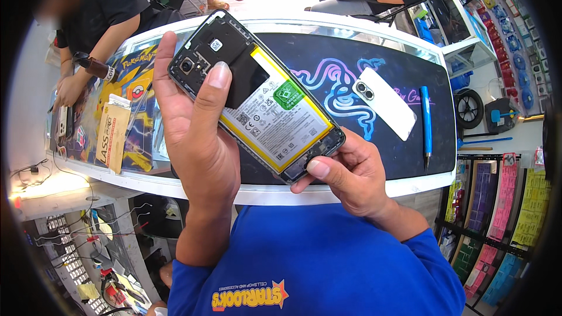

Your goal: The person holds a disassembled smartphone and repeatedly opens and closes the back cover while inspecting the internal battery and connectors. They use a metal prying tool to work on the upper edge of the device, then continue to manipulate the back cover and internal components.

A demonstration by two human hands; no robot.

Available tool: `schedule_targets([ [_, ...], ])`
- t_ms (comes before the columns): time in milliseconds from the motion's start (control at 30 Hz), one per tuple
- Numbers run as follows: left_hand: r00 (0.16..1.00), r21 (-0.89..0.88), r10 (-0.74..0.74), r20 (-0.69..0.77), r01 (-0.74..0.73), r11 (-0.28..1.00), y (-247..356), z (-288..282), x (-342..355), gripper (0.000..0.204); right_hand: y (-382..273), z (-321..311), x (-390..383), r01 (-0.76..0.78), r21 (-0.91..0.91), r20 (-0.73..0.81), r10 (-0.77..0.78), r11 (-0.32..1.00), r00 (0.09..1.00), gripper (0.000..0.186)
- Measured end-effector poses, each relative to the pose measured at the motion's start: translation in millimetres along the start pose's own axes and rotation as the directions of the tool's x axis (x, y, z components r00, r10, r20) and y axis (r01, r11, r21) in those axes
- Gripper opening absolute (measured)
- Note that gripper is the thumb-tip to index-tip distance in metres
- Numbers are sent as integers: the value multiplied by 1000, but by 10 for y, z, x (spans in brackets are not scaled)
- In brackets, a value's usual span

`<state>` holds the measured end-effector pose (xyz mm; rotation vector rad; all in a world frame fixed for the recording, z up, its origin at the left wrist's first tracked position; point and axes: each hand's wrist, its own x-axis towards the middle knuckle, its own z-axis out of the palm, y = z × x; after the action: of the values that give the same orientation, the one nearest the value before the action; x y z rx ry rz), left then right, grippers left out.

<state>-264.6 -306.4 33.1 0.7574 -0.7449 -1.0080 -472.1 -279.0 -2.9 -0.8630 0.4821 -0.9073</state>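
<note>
Between both hands I hold a smartphone (257,96) with its back off, tilted above the counter. Its battery (281,123) with yellow edges, a green sticker and the camera module show. My left hand (202,123) grips the upper left side, thumb on the black inner cover near the camera. My right hand (351,175) pinches the lower right corner between thumb and fingers. Beyond, on the black mat (269,167), lies a white phone back cover (386,105) with two camera rings. To its right is a blue screwdriver-like pen tool (425,123).
A white-edged glass counter (404,184) holds the mat. At left, a person (105,17) leans over a colourful mat with a phone (66,122) and a tan packet (113,134). Two seated people are beyond. Cables hang at lower left; racks of phone accessories (492,199) stand at right.
</note>
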Motion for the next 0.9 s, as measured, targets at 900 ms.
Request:
schedule_targets([
  [900,998,-79,-8,68,13,997,-85,-26,9,64,20,-71,86,-124,121,73,116,985,991,39],
])
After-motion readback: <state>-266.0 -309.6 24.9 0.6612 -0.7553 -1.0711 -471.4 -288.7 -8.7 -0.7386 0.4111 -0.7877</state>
